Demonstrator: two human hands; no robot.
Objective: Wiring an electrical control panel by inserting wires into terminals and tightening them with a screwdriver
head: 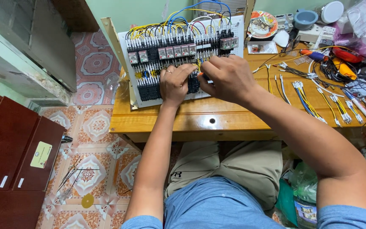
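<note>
— The wiring panel [149,91], where is it placed?
— It is propped upright on the wooden table [217,116], with yellow, blue and red wires looped across its top rows of relays.
— How are the hands set?
— The left hand [173,83] is pressed against the lower terminal blocks, fingers curled. The right hand [229,76] is closed around an orange-handled tool [200,74], mostly hidden, beside it.
— And nearby?
— Cut wires [306,99] are laid to the right.

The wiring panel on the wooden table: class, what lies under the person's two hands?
Under the left hand and right hand, the wiring panel shows black terminal blocks and yellow wires. An orange tip peeks out; what the fingers grip is covered.
</note>
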